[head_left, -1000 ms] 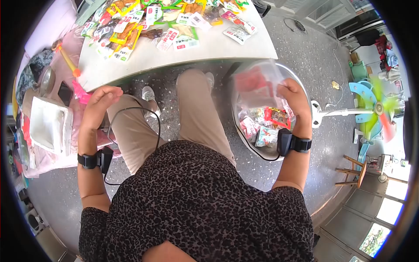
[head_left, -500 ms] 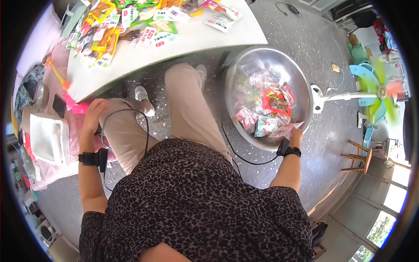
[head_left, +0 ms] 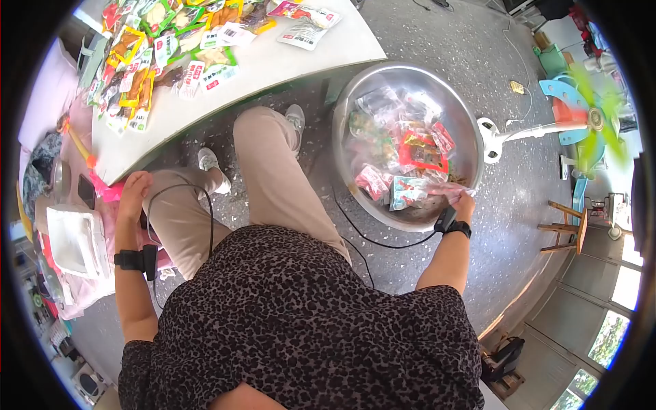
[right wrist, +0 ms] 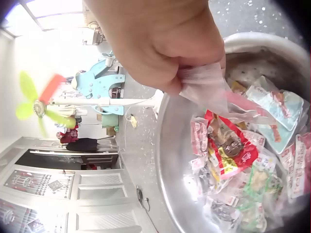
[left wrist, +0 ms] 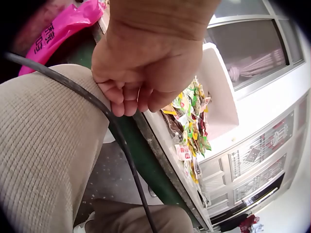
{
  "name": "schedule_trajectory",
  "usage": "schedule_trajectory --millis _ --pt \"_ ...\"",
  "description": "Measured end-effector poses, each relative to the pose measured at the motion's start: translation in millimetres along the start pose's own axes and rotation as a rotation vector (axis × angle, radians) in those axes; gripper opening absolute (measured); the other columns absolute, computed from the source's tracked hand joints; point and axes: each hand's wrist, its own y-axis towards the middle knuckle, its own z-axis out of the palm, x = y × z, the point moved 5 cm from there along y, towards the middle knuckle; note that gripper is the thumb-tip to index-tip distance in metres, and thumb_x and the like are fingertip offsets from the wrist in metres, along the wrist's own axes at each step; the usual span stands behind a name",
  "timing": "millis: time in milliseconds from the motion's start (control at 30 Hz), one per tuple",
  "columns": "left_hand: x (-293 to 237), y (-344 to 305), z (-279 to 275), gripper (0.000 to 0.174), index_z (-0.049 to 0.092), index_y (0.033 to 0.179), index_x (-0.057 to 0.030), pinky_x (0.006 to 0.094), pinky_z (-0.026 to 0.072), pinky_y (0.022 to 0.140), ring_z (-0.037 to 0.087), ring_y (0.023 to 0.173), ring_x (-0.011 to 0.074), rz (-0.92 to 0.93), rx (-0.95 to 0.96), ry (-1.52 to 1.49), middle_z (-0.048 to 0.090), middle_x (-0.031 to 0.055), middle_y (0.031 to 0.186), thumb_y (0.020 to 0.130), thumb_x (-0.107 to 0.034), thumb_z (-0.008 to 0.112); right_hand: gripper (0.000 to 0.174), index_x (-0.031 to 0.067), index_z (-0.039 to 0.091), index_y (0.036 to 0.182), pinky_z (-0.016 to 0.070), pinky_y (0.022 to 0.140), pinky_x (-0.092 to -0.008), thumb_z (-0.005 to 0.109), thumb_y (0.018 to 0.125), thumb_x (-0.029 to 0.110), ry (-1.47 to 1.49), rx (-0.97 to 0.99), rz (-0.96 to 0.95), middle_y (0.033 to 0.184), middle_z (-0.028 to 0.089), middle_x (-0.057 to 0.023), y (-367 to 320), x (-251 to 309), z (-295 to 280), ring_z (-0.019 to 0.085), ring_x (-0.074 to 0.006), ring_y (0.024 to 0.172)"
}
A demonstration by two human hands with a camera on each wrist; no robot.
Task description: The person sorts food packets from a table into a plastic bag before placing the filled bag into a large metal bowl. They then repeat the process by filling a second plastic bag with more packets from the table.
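Note:
My right hand (head_left: 463,205) is at the near right rim of a metal basin (head_left: 339,137). It pinches the end of a clear plastic bag (right wrist: 206,90) with some red on it, and the bag hangs over the packets inside. Red-edged (right wrist: 233,145), pale blue and clear snack packets fill the basin's bottom. My left hand (head_left: 134,195) is held above the left knee by the table corner, its fingers loosely curled around nothing. In the left wrist view a dark cable (left wrist: 87,94) runs past its fingertips.
A white table (head_left: 273,72) ahead bears a heap of colourful snack packets (head_left: 160,51). On the left, a white foam box (head_left: 75,239) and a pink bag (head_left: 106,190) lie on pink cloth. A spinning fan (head_left: 594,119) stands right of the basin.
My right hand has lowered the clear bag from above the basin to its near right side and still holds it. The left hand has dropped slightly, and the view has shifted to the right.

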Motion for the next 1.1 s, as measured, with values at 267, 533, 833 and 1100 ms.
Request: schedule_trajectory --millis 267,533,833,1100 --pt "-9.8 0.7 11.1 0.014 0.051 0.088 -0.0064 0.0160 0.0297 0.057 0.041 0.067 0.0040 0.022 -0.008 0.003 0.049 -0.0021 0.076 0.078 -0.015 0.047 0.013 -0.0065 0.051 0.067 0.0456 0.051 -0.0286 0.042 0.067 0.003 0.093 -0.132 0.067 0.063 0.055 -0.0145 34.9 -72.5 -52.4 0.055 -0.0201 0.054" --pt "0.2 4.7 3.0 0.015 0.051 0.088 -0.0054 0.0171 0.0318 0.059 0.043 0.071 0.0050 0.042 0.021 -0.053 0.051 -0.0011 0.079 0.077 -0.016 0.048 0.014 -0.0022 0.051 0.065 0.0415 0.043 -0.0279 0.039 0.068 0.005 -0.001 0.095 0.220 0.060 0.052 -0.0119 -43.0 -108.3 40.4 0.052 -0.0208 0.050" --pt "-3.6 -19.6 -5.0 0.013 0.053 0.086 -0.0057 0.0185 0.0370 0.059 0.044 0.066 0.0061 0.097 -0.086 -0.143 0.052 -0.0016 0.074 0.076 -0.014 0.052 0.021 0.0014 0.047 0.092 0.0419 0.048 -0.0219 0.050 0.072 0.008 -0.248 0.548 -0.168 0.074 0.053 -0.0054 -203.9 49.4 284.4 0.054 -0.0128 0.063" --pt "1.7 -43.3 -57.9 0.014 0.054 0.086 -0.0033 0.0242 0.0414 0.061 0.049 0.069 0.0099 0.376 -0.359 0.036 0.053 0.0010 0.072 0.076 -0.013 0.051 0.027 -0.0032 0.045 0.101 0.0410 0.074 -0.0261 0.048 0.077 0.008 -0.347 1.052 -0.874 0.091 0.053 -0.0108 -387.9 70.7 427.3 0.051 -0.0155 0.082"
